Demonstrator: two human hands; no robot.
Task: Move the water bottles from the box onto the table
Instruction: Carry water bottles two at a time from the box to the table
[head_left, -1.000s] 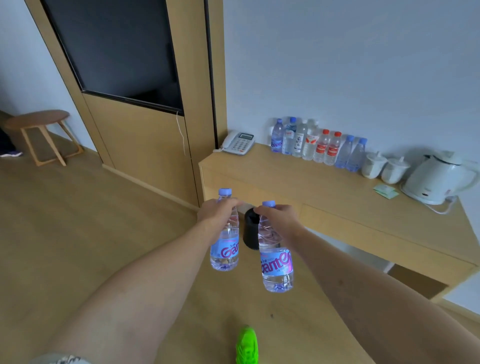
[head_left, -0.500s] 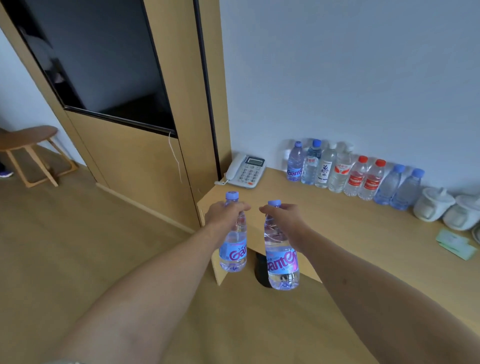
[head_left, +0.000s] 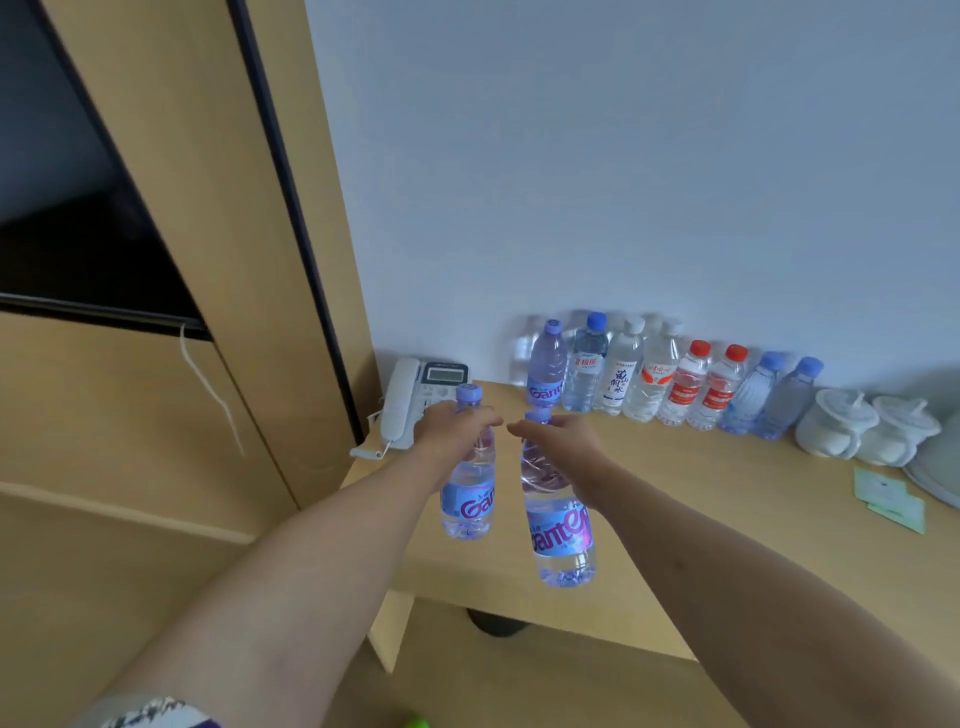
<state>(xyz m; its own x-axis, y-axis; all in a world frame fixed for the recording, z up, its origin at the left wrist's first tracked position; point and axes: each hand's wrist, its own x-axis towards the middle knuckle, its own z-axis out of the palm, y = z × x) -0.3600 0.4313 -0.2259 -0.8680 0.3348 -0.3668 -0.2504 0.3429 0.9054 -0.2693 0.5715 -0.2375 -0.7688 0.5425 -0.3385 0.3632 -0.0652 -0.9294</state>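
Two water bottles are held upright in the air above the near part of the table (head_left: 779, 519), neither touching it. Left hand (head_left: 457, 434) grasps the left bottle (head_left: 467, 493) round its neck, just below the purple cap. Right hand (head_left: 563, 447) grasps the right bottle (head_left: 558, 525) round its shoulder; this bottle hangs lower and nearer the table's front edge. Row of bottles (head_left: 670, 382) stands at the back of the table against the wall. Telephone (head_left: 415, 400) sits at the table's far left corner. Two white lidded cups (head_left: 867, 428) stand at the right end of the row. Box not in view.
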